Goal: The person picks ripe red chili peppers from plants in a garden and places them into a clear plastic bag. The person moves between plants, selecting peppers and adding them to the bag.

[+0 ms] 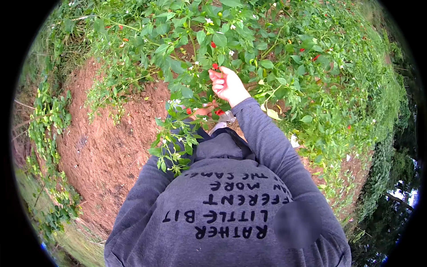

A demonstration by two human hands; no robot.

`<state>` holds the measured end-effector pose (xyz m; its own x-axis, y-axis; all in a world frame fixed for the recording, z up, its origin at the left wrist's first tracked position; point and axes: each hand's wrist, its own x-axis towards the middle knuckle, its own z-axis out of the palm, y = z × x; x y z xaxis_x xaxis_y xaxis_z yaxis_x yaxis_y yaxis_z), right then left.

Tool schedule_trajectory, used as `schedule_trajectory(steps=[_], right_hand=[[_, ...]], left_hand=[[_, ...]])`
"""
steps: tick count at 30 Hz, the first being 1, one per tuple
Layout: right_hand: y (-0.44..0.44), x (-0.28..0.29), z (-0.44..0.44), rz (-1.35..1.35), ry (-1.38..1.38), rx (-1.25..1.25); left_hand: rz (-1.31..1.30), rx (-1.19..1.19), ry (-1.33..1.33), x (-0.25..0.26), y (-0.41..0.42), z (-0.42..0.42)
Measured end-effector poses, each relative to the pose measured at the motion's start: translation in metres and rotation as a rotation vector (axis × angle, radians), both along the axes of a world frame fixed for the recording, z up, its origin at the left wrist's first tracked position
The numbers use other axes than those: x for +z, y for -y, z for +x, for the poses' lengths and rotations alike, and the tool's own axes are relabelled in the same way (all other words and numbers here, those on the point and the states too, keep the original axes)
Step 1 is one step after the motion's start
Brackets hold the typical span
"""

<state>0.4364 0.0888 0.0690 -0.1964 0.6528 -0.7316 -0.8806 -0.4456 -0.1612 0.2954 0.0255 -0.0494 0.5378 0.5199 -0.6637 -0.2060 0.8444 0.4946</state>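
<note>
My right hand (pixel 230 86) reaches into a leafy chili pepper plant (pixel 180 65), its thumb and fingers closed around a small red chili pepper (pixel 215 66). Just above it hangs another red chili pepper (pixel 213 44) among leaves and white flowers. Lower and closer to my body is my left hand (pixel 201 111), largely hidden behind leaves and a flowering branch (pixel 176 140). Red chili peppers show at both sides of that hand, one of them (pixel 219 112) by its fingertips. Whether the left hand grips them cannot be made out.
Reddish bare soil (pixel 110 140) lies to the left, bordered by a leafy vine (pixel 46 116). Dense chili plants (pixel 350 83) with scattered red fruit spread along the right. A pale shoe (pixel 218 126) shows below my hands. Dark trees (pixel 393 200) stand at the far right.
</note>
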Motion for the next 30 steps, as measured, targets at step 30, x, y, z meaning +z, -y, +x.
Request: schedule_trajectory(steps=[30], right_hand=[[0.019, -0.034, -0.029, 0.412, 1.589, 0.689]], left_hand=[[0.350, 0.622, -0.063, 0.188, -0.018, -0.036]])
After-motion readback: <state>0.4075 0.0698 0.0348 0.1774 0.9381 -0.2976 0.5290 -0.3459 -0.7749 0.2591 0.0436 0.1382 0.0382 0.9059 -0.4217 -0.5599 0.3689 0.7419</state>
